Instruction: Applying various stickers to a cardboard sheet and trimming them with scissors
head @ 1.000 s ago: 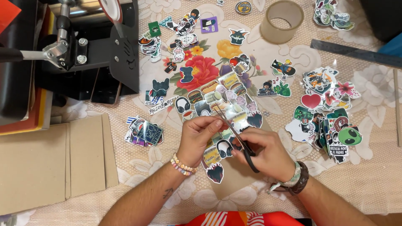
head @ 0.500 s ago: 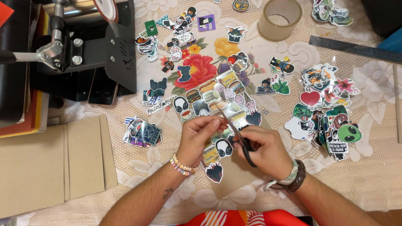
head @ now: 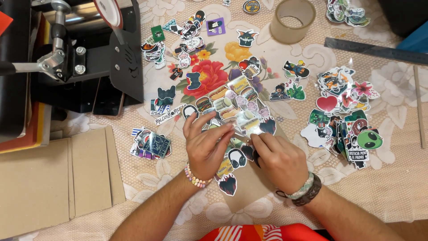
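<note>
Both of my hands meet over a brown card (head: 249, 196) in the middle of a table strewn with stickers. My left hand (head: 207, 147), a bead bracelet on its wrist, pinches the left edge of a small glossy sticker sheet (head: 246, 125). My right hand (head: 278, 159), with woven and dark bracelets, touches the sheet's right edge with its fingertips and keeps a dark hand tool (head: 256, 159) tucked under the palm; only a bit of the tool shows. Headphone and flame stickers (head: 235, 158) lie just below the hands.
A black heat press (head: 84, 58) stands at the top left with a phone (head: 108, 100) beneath it. Cardboard pieces (head: 53, 178) lie at the left. A tape roll (head: 292, 20) and a metal ruler (head: 379, 46) are at the back. A sticker pile (head: 350, 129) sits on the right.
My right hand has turned over the dark tool, which stuck out toward me before and is now mostly hidden. Both hands have closed in on the glossy sheet.
</note>
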